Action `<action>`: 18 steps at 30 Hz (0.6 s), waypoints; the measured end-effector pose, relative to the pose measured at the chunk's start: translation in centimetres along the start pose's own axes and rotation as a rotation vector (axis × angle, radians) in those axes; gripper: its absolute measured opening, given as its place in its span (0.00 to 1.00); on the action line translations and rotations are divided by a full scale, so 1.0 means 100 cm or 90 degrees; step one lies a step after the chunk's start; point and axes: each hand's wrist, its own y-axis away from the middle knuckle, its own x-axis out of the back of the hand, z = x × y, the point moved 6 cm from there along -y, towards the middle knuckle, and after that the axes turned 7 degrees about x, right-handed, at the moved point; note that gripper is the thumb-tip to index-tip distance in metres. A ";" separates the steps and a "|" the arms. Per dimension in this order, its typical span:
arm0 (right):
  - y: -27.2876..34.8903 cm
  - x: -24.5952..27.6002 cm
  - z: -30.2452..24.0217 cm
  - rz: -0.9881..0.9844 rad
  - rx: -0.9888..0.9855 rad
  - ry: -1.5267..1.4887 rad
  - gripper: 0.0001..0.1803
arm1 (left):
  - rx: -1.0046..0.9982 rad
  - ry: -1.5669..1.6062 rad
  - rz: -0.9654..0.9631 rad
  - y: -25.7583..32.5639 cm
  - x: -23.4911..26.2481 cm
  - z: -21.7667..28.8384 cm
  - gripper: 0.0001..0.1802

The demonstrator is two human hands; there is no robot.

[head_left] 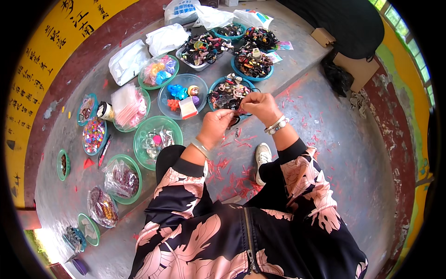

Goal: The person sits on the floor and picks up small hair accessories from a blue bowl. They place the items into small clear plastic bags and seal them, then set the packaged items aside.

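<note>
My left hand (217, 127) pinches a dark, looped hair tie (235, 122), which hangs below its fingertips. Close beside it, my right hand (263, 109) has thumb and forefinger pressed together. A tiny pinkish bit shows between the two hands, too small to name. Just beyond my fingers stands a blue basket (211, 106) heaped with dark hair ties bearing small ornaments. Left of that is a clear blue bowl (160, 103) holding blue, orange and purple pieces and a small white-and-red box (188, 108).
A green basket (137, 151) with clear packets is by my left knee. Further baskets of hair ties (252, 63) and white bags (129, 62) stand at the back. Left lie colourful beads (94, 135) and a pen (105, 149). Red scraps (232, 179) litter the floor; a ledge edge runs beside my feet.
</note>
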 end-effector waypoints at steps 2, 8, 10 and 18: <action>0.001 0.011 -0.002 0.030 0.014 -0.090 0.04 | 0.071 0.078 -0.023 0.001 -0.002 0.003 0.13; 0.004 0.059 -0.001 0.115 0.024 -0.130 0.05 | 0.086 0.313 0.010 0.003 0.002 0.013 0.11; 0.008 0.077 0.008 0.116 0.030 -0.156 0.05 | 0.084 0.316 0.018 0.005 0.004 0.013 0.12; 0.039 0.198 0.126 0.136 -0.263 0.570 0.12 | 0.093 0.312 0.024 0.006 0.002 0.014 0.12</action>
